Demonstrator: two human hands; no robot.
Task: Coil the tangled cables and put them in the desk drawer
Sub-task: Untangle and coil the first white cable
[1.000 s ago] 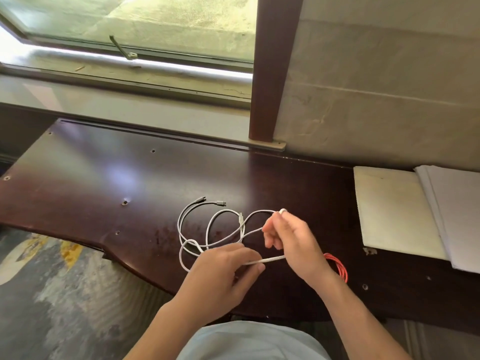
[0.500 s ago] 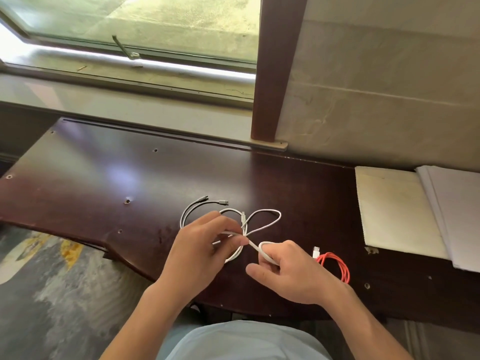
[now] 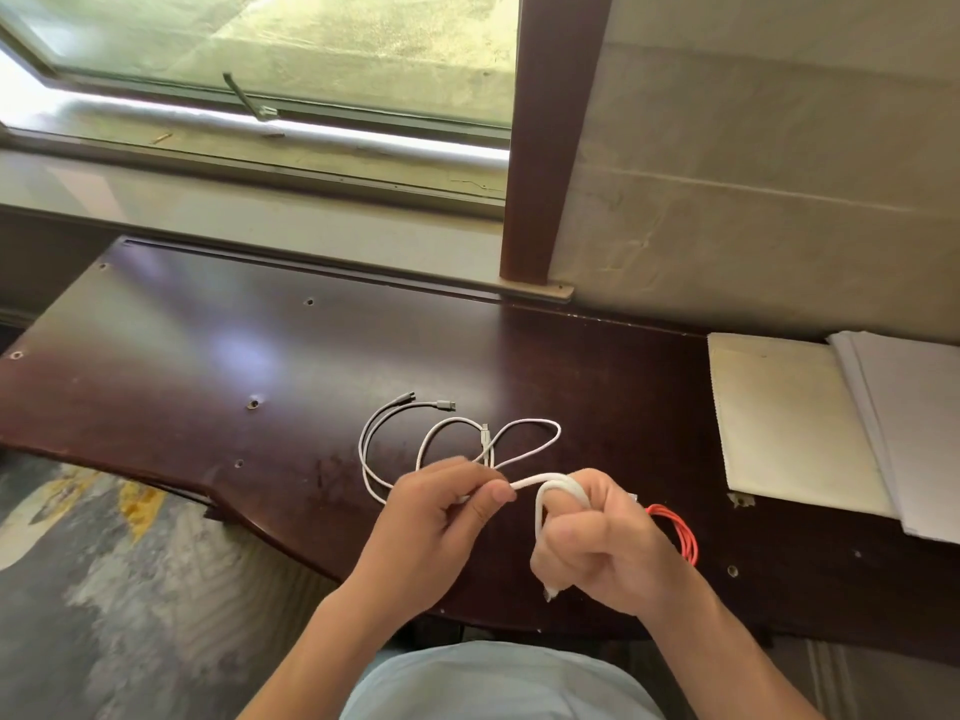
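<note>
A white cable (image 3: 530,423) lies in loose loops on the dark wooden desk (image 3: 218,356), beside a thinner grey cable (image 3: 384,413) whose plugs point right. My right hand (image 3: 597,543) grips a few turns of the white cable wound round its fingers, one end sticking out below the fist. My left hand (image 3: 441,517) pinches the same cable just left of that coil. A coiled red cable (image 3: 680,532) lies on the desk behind my right hand, partly hidden. No drawer is in view.
A cream pad (image 3: 789,423) and a stack of white papers (image 3: 914,433) lie on the desk at the right. A brown post (image 3: 545,148) and a window sill stand behind the desk. Patterned floor shows at the lower left.
My right hand has turned and taken up more white cable round its fingers. My left hand has shifted right along the cable, and the loose loops on the desk have shrunk.
</note>
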